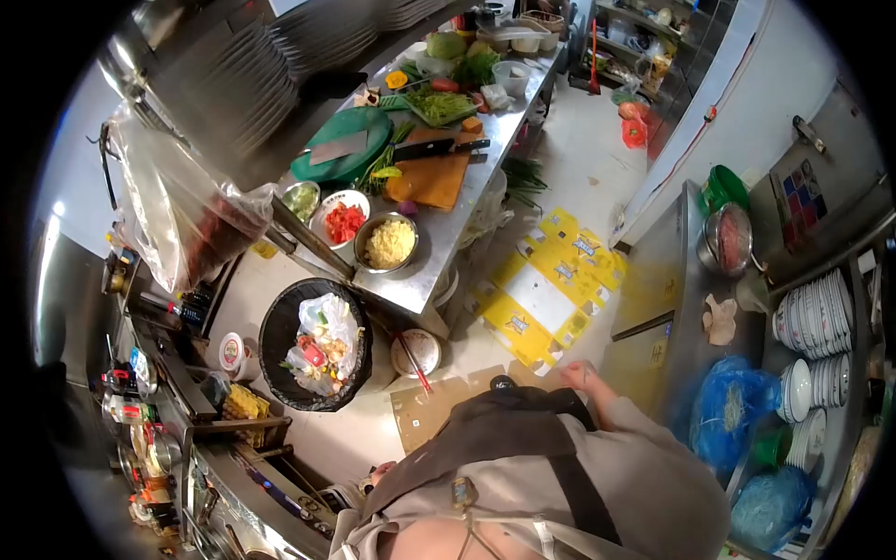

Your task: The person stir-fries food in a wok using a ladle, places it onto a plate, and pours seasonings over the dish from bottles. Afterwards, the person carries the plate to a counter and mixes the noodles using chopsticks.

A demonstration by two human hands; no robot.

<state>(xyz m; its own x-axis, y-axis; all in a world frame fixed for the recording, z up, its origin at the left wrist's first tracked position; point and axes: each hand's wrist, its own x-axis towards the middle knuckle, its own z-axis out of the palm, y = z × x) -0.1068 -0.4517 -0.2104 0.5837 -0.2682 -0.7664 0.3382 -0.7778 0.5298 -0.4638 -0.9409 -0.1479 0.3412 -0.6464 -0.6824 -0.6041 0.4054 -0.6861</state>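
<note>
My right hand (581,375) hangs away from my body above the floor, near the flattened yellow carton (523,327). Nothing shows in it, and its fingers look loosely apart. Only a small part of my left hand (381,472) appears beside my apron (439,429); its fingers are mostly hidden. Ahead stands a steel prep table (420,287) with a metal bowl of chopped yellowish food (388,245) and a white bowl of diced red pieces (343,222). Behind them are a cleaver (338,149) on a green round board (369,170) and a knife (425,149) on a wooden board (434,177).
A black-lined bin (280,373) holding scraps stands left of the table's end. Near it, red chopsticks (417,370) rest on a white bucket (425,347). Flat cardboard (415,420) covers floor before me. At right, a steel counter (686,280) carries a bowl (714,245) and stacked plates (812,313).
</note>
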